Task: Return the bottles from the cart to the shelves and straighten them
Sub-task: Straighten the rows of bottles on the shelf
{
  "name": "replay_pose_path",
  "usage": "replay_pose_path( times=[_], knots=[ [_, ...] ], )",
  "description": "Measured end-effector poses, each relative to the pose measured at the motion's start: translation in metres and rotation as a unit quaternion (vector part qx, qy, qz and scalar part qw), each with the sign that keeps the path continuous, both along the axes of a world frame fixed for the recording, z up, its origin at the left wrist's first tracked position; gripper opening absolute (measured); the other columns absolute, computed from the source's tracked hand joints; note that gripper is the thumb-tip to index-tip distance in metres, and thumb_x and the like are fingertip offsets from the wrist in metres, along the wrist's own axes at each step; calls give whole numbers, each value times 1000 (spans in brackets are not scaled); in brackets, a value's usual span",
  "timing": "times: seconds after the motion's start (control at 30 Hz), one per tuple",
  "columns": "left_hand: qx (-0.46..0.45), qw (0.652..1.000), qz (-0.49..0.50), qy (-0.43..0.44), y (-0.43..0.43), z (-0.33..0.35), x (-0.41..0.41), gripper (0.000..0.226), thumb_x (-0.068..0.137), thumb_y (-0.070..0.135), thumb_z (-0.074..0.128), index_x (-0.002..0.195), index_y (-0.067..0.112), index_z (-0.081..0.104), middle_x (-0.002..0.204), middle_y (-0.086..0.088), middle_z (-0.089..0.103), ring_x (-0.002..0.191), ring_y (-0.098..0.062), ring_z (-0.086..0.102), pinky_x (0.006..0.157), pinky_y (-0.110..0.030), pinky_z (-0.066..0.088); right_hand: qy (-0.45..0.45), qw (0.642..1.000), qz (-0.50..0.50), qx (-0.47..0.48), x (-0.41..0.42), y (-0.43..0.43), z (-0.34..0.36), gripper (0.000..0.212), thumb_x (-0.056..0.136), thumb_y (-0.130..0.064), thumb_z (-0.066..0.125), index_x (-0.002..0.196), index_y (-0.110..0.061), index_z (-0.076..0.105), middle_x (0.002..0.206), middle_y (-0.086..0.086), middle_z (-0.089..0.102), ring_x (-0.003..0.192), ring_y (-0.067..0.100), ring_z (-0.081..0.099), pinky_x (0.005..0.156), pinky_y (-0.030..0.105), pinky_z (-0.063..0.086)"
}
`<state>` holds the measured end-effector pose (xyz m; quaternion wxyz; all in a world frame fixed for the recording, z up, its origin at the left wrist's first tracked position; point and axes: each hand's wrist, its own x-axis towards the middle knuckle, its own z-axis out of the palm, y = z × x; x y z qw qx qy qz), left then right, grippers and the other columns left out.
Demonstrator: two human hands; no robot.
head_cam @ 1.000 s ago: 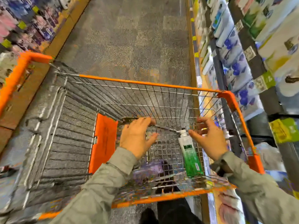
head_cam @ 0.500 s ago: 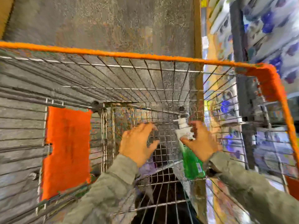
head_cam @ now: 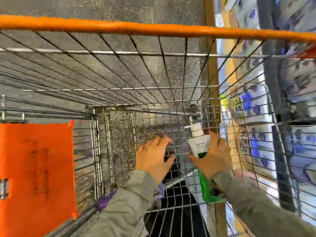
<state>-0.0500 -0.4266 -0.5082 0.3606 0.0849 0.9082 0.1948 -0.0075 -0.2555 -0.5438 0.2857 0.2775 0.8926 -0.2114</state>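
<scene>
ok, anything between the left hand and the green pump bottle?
Nothing loose: head view shows only the cart's wire mesh between the left hand and the green pump bottle, which the right hand holds.

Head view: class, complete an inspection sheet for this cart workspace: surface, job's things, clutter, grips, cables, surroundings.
Surface: silver wire shopping cart with orange rim; orange plastic flap on its left.
Job's things: green plastic pump bottle, white pump head, at the cart's right side; purple plastic item, partly hidden beneath the left sleeve.
Clutter: nothing seen.
Grips: right hand grips the green bottle; left hand open, holding nothing.
Cables: nothing seen.
Surroundings: grey speckled floor; blurred product shelves on the right.
</scene>
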Motion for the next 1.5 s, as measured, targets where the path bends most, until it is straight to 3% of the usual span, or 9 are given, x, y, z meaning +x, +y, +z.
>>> replay_pose_path(
  times=[0.1,0.23,0.47,0.67,0.93,1.03,1.2,1.37,1.5],
  knots=[
    [-8,1000,-8,-11,7,-11,1,38,92,42,51,127,37,37,131,12,46,123,-13,45,108,-37,28,-22,999,9,42,6,-1,-14,104,68,-63,70,145,-21,13,135,13,35,118,35,42,90,43,46],
    [-3,1000,-6,-15,15,-20,4,36,92,41,53,124,38,39,131,14,46,122,-11,44,110,-37,29,-12,998,-6,56,10,-2,-29,100,71,-51,74,143,-24,9,135,11,39,115,34,47,84,39,48],
    [1,999,-2,-36,19,-26,3,36,91,42,52,124,37,38,129,14,47,124,-11,42,111,-36,22,-41,997,-9,66,15,-9,-40,112,79,-47,69,146,-16,-15,146,12,25,125,32,38,97,43,43],
    [11,999,-11,-30,15,-31,1,39,90,43,53,126,37,38,123,17,49,117,-6,47,111,-35,31,-52,997,-53,30,14,-6,-47,113,75,-41,74,144,-18,-13,141,11,30,125,32,37,100,47,42],
    [24,999,4,-27,5,-27,-2,36,90,42,54,122,37,39,118,16,51,111,-6,50,107,-37,37,-54,995,-81,23,9,-5,-45,90,72,-34,79,137,-11,21,123,7,41,112,28,41,79,36,43],
    [16,1000,9,-22,1,-25,-6,37,89,41,56,122,36,41,117,15,53,109,-7,52,104,-37,39,-21,997,-68,9,8,-7,-40,87,73,-30,78,137,-13,22,122,8,42,108,26,41,71,31,37],
    [16,1000,24,-8,-7,-15,-9,38,86,39,61,119,37,44,117,15,54,110,-7,53,104,-41,41,79,995,-58,-34,1,-14,-29,91,65,-28,81,137,-12,28,120,8,47,106,29,44,81,39,44],
    [4,999,23,32,-18,7,-20,43,84,34,65,123,32,45,119,11,55,107,-12,56,101,-42,43,176,980,-63,-68,-13,-21,2,82,63,-22,82,129,-4,37,107,9,49,100,30,47,73,30,36],
    [4,997,40,71,-27,30,-24,45,83,35,67,123,31,48,120,12,57,106,-13,58,97,-41,47,245,964,-62,-80,-14,-31,32,82,61,-22,83,128,-4,40,110,10,54,98,29,50,79,34,43]
  ],
)
